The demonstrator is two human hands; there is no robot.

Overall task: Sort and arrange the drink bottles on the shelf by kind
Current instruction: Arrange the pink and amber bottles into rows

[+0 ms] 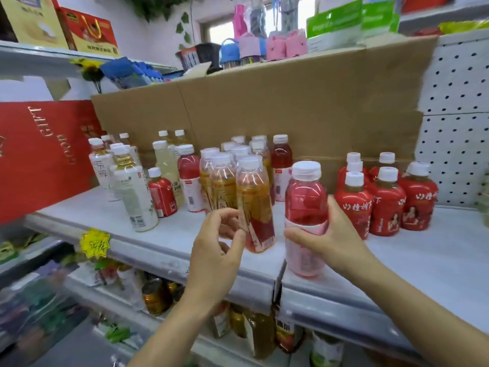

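- Bottles with white caps stand on the white shelf [423, 260].
- The right hand [333, 234] holds a pink drink bottle [305, 197], with fingers and thumb curled round its lower half.
- This pink bottle is upright at the front edge of the shelf, near the middle. I cannot tell if its bottom touches the shelf.
- The left hand [217, 250] holds a yellow tea bottle [255, 197] low down, with curled fingers and the thumb on its label.
- The yellow tea bottle stands just left of the pink one, near the front edge.
- More yellow tea bottles [222, 178] stand close behind it.
- Round red-wrapped bottles [386, 202] stand in a bunch toward the right end of the shelf.
- Tall pale bottles [132, 197] stand toward the left end, with one small red-wrapped bottle [161, 194] beside them.
- A brown cardboard sheet [264, 107] stands along the back edge.
- A red box [39, 160] leans at the left end.
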